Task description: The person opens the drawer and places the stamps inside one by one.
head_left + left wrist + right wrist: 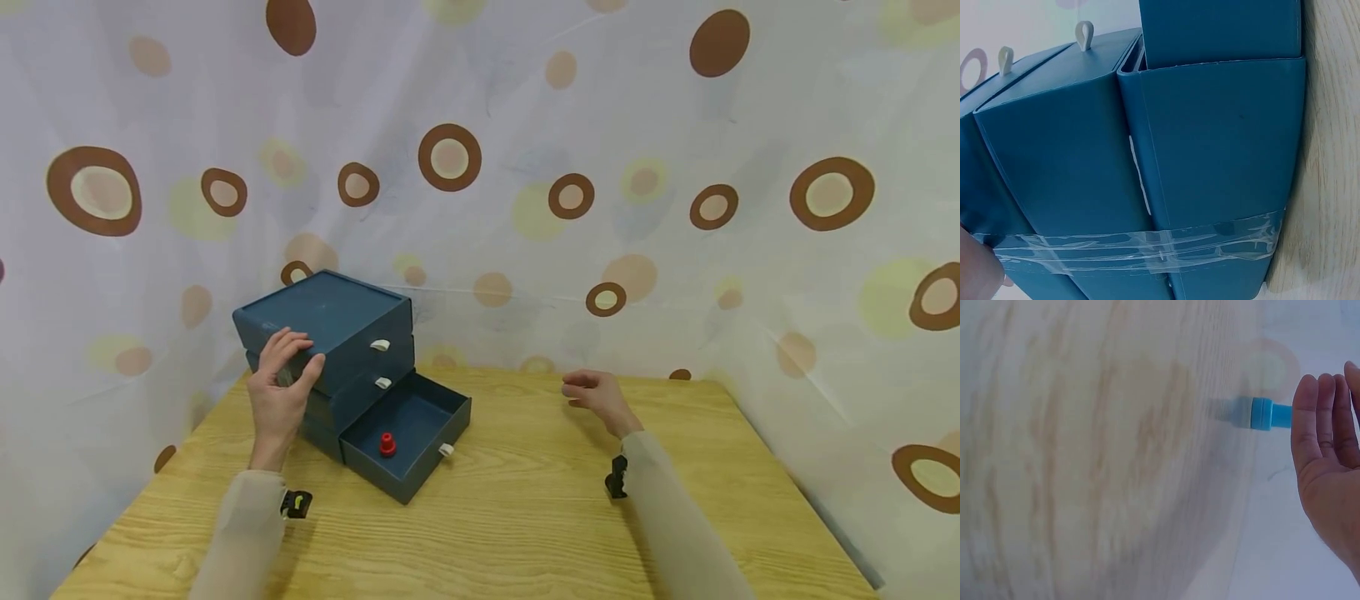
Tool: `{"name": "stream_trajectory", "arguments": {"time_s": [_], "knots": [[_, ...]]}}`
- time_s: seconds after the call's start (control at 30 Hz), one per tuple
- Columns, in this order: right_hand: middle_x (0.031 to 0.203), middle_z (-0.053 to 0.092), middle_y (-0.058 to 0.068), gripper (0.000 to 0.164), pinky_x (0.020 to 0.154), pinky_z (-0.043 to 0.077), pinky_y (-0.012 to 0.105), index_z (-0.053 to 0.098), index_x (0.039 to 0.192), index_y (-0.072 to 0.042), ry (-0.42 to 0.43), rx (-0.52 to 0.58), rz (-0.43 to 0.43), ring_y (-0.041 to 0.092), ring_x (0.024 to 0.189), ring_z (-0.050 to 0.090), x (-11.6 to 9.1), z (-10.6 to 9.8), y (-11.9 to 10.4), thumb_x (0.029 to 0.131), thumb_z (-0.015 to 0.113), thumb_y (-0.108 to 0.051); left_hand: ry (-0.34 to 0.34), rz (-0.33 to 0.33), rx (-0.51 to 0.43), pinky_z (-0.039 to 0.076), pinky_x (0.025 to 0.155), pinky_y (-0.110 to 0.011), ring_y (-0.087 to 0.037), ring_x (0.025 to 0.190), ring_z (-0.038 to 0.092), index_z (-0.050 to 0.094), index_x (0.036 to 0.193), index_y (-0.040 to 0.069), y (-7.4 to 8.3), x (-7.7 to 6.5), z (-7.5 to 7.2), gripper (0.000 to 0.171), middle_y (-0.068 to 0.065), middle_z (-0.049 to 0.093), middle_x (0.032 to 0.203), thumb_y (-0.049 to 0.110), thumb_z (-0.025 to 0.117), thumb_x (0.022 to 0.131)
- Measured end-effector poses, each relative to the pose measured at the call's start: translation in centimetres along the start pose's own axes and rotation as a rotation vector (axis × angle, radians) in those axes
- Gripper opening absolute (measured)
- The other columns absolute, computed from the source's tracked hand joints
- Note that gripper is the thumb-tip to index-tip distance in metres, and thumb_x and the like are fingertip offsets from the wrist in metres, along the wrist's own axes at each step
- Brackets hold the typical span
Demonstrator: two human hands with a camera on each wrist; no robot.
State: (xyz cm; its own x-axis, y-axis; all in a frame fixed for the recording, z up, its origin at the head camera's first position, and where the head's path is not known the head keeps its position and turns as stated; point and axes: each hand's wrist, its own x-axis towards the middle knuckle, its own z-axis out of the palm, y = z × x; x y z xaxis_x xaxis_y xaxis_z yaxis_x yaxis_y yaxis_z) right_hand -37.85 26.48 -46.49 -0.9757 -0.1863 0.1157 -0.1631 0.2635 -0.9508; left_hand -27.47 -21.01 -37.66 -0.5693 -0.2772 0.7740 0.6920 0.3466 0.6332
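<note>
In the head view my left hand (pixel 279 400) rests against the near side of a dark blue drawer cabinet (pixel 322 308), fingers lying along its upper edge and thumb spread apart. The cabinet's bottom drawer (pixel 423 486) is pulled out. A small red stepped peg (pixel 387 445) stands upright inside it. Over the table's right half, my right hand (pixel 600 398) pinches a small light-blue stepped peg (pixel 1262 414). Its wider base points down at the tabletop; the fingers hide its narrow top. Whether the base touches the table I cannot tell.
Pale loop tabs mark the upper drawers (pixel 381 345), which are closed. Clear tape (pixel 1147 251) runs across the cabinet's side. The wooden table (pixel 517 500) meets a dotted curtain (pixel 510 242) at the back and both sides.
</note>
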Motion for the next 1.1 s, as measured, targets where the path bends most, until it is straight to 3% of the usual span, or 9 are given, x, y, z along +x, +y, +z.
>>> {"name": "stream_trajectory", "arguments": {"time_s": [0.17,0.47,0.77,0.9,1.1], "knots": [[0.132,0.051,0.032,0.039,0.1,0.049,0.051,0.053,0.132,0.01,0.051,-0.022,0.034,0.04,0.114,0.059,0.2,-0.4,0.1,0.098,0.058,-0.008,-0.004,0.007,0.008,0.026,0.117,-0.047,-0.041,0.135,0.039,0.067,0.105,-0.012,-0.1,0.0,-0.2,0.023,-0.034,0.059,0.119,-0.008,0.068,0.082],[0.141,0.043,0.029,0.042,0.106,0.044,0.053,0.047,0.141,0.005,0.073,-0.081,0.104,0.042,0.127,0.045,0.8,-1.0,0.7,0.099,0.05,-0.002,-0.004,0.0,-0.003,0.024,0.117,-0.052,-0.041,0.136,0.038,0.067,0.106,-0.012,-0.3,0.1,-0.1,0.023,-0.034,0.059,0.121,-0.007,0.068,0.083],[0.155,0.029,0.027,0.05,0.108,0.042,0.052,0.037,0.148,0.003,0.003,-0.088,0.166,0.044,0.143,0.029,1.3,-0.8,0.7,0.1,0.048,-0.001,-0.016,-0.008,0.009,0.025,0.117,-0.051,-0.039,0.137,0.038,0.067,0.107,-0.011,-0.3,0.1,-0.2,0.024,-0.032,0.059,0.122,-0.005,0.068,0.084],[0.157,0.023,0.028,0.054,0.103,0.046,0.048,0.033,0.149,0.005,-0.062,-0.088,0.142,0.045,0.145,0.024,1.5,-0.8,0.8,0.097,0.045,0.005,-0.005,-0.002,0.001,0.027,0.117,-0.045,-0.041,0.136,0.038,0.067,0.106,-0.012,-0.2,0.0,-0.3,0.024,-0.033,0.059,0.121,-0.007,0.068,0.084],[0.158,0.02,0.029,0.057,0.097,0.047,0.042,0.029,0.15,0.007,-0.11,-0.059,0.108,0.046,0.145,0.024,1.6,-0.7,1.3,0.094,0.043,0.01,-0.009,-0.006,0.003,0.026,0.117,-0.051,-0.04,0.136,0.038,0.067,0.107,-0.012,-0.2,0.1,-0.2,0.024,-0.033,0.059,0.122,-0.006,0.068,0.084]]}}
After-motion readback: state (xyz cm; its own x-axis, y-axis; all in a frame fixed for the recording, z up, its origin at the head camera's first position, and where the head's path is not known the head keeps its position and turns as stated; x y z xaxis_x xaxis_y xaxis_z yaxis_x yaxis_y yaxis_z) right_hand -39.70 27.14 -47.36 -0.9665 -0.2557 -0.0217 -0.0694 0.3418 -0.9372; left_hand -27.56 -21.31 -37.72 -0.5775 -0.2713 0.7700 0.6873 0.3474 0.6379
